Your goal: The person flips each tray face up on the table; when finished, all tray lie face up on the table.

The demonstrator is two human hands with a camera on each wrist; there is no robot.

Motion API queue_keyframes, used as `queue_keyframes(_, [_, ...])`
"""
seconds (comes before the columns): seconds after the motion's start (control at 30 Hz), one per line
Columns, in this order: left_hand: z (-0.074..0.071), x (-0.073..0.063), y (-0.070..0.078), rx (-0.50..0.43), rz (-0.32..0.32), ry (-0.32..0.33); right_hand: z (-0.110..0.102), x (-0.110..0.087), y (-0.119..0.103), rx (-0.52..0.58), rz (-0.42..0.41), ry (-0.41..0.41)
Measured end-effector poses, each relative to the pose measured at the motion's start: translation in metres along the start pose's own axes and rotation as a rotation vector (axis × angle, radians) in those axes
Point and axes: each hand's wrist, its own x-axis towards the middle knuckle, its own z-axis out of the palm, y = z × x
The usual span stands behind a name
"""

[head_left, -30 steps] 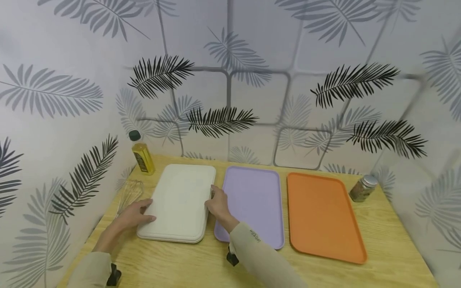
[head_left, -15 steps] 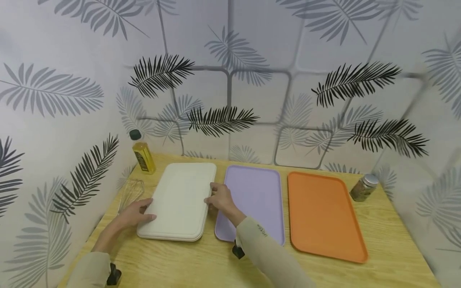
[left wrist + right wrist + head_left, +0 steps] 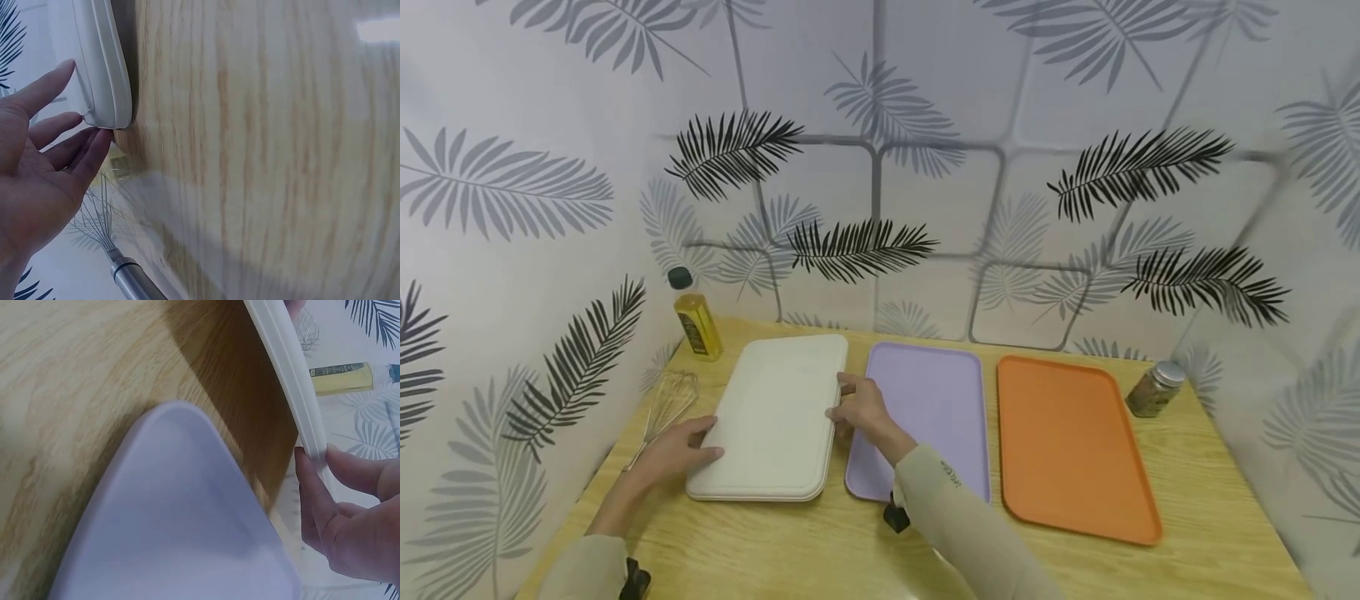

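A white tray (image 3: 775, 417) lies at the left of the table in the head view. Its rim is layered, and I cannot tell whether it is one tray or a stack. My right hand (image 3: 865, 410) pinches its right edge, thumb on one face and fingers on the other. In the right wrist view that edge stands off the table, above a shadow. At the opposite edge is my left hand (image 3: 676, 452), its thumb over the top and its fingers at the rim's underside (image 3: 112, 125). A lilac tray (image 3: 928, 408) lies flat just right of the white one.
Farther right lies an orange tray (image 3: 1075, 450), with a spice jar (image 3: 1154, 389) beside it. An oil bottle (image 3: 697, 323) stands at the back left near the wall. A whisk (image 3: 666, 408) lies by my left hand, along the table's left edge.
My right hand has shifted slightly up and to the right, and the white tray's right edge has risen a little. My left hand has hardly moved.
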Motion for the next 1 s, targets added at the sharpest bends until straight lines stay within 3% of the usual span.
queue_keyframes(0.3, [0.0, -0.016, 0.008, 0.076, 0.009, 0.031, 0.002, 0.002, -0.001, 0.074, -0.009, 0.0])
queue_keyframes(0.5, [0.004, -0.029, 0.007, 0.037, 0.051, 0.023, 0.002, 0.001, -0.003, 0.109, 0.004, 0.007])
queue_keyframes(0.67, [0.006, -0.039, 0.01, 0.057, 0.054, -0.003, 0.001, -0.003, -0.008, 0.122, -0.002, 0.006])
queue_keyframes(1.0, [0.015, -0.048, 0.004, -0.015, 0.101, -0.041, -0.001, 0.001, -0.008, 0.165, 0.027, -0.007])
